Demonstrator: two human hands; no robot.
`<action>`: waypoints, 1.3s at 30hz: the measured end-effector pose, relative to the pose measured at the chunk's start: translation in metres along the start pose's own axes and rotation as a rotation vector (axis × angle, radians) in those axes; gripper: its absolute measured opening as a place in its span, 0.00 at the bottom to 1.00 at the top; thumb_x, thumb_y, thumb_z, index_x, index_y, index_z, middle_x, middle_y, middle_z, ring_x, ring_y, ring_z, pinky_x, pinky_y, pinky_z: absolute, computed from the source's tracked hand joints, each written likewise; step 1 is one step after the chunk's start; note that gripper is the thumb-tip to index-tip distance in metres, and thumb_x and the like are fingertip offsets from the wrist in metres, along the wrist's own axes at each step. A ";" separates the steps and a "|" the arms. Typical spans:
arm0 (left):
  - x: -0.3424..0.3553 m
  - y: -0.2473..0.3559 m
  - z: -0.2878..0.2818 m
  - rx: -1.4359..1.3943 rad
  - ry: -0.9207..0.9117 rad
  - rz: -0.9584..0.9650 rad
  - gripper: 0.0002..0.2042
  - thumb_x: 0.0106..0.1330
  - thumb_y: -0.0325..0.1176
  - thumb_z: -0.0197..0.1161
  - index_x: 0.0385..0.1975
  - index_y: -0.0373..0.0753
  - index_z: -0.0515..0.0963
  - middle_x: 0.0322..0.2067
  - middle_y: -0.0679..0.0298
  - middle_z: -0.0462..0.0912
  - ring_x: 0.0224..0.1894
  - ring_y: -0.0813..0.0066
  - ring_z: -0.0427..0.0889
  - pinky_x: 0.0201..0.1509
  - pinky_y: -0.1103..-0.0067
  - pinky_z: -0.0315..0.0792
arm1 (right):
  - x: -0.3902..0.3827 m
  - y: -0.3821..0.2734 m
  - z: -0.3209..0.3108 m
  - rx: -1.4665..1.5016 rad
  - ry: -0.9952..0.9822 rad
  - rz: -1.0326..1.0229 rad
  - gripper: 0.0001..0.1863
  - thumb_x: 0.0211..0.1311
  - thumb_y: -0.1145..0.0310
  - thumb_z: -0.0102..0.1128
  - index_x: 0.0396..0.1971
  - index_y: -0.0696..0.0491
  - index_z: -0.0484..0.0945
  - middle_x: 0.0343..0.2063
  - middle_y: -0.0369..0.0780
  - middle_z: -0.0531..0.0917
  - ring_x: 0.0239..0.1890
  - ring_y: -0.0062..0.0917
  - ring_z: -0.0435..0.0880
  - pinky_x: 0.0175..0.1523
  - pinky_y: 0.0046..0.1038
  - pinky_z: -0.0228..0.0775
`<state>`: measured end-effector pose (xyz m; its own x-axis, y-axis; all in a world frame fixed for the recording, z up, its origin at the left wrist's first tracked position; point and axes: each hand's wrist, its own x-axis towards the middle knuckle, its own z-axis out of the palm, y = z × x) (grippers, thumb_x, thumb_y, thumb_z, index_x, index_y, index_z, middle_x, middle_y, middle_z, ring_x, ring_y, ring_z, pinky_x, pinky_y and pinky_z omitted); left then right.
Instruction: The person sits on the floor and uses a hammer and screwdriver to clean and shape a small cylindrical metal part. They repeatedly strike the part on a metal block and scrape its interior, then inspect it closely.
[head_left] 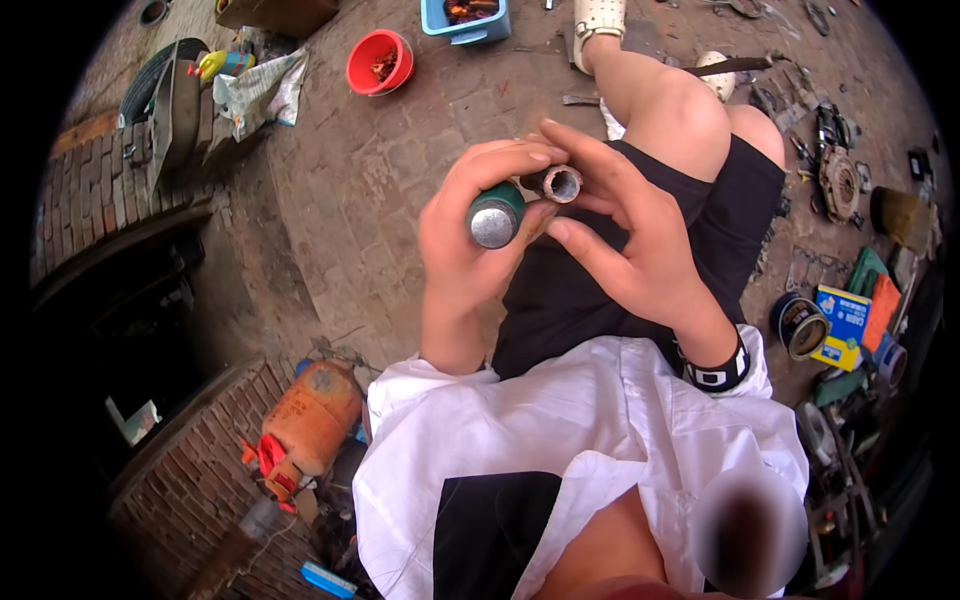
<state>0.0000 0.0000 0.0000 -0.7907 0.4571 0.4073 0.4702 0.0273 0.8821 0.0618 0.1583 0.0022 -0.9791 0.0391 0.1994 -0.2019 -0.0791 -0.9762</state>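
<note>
My left hand [462, 240] grips a green cylinder with a flat grey metal end [494, 216], its end facing up toward me. My right hand [632, 232] holds a short rusty metal tube [556, 184] by its open end, fingers curled around it. The tube sits right beside the green cylinder, the two touching or nearly touching. Both hands hover above my lap, over black shorts [590, 290] and a bent knee [676, 112]. A dark band [718, 370] wraps my right wrist.
The ground is brick paving [360, 190]. A red bowl [380, 62] and a blue tray [466, 18] lie ahead. An orange gas cylinder [308, 418] stands at lower left by a brick ledge. Tins, boxes and metal parts [838, 320] crowd the right side.
</note>
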 end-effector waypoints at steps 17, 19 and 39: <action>0.031 -0.019 0.024 0.020 -0.016 -0.224 0.17 0.54 0.16 0.69 0.44 0.28 0.75 0.48 0.52 0.80 0.48 0.69 0.82 0.52 0.75 0.78 | 0.026 0.023 -0.034 0.370 0.202 0.384 0.15 0.68 0.70 0.58 0.48 0.65 0.72 0.39 0.44 0.85 0.41 0.22 0.85 0.45 0.22 0.78; 0.038 -0.020 0.028 0.010 0.005 -0.250 0.17 0.53 0.17 0.70 0.42 0.30 0.76 0.47 0.54 0.81 0.47 0.70 0.81 0.51 0.76 0.78 | 0.030 0.026 -0.041 0.366 0.202 0.379 0.14 0.68 0.70 0.58 0.46 0.65 0.72 0.38 0.43 0.85 0.41 0.22 0.85 0.45 0.22 0.78; 0.210 -0.272 0.086 0.553 -0.381 -0.291 0.18 0.53 0.30 0.72 0.43 0.35 0.76 0.37 0.49 0.83 0.40 0.50 0.82 0.45 0.69 0.74 | 0.116 0.201 -0.295 -1.058 0.095 0.261 0.19 0.54 0.59 0.68 0.39 0.59 0.82 0.36 0.46 0.86 0.39 0.39 0.85 0.48 0.35 0.77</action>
<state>-0.2603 0.1654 -0.1753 -0.7698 0.6379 -0.0244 0.4712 0.5936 0.6524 -0.0862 0.4408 -0.1960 -0.9740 0.2260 0.0128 0.1776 0.7981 -0.5758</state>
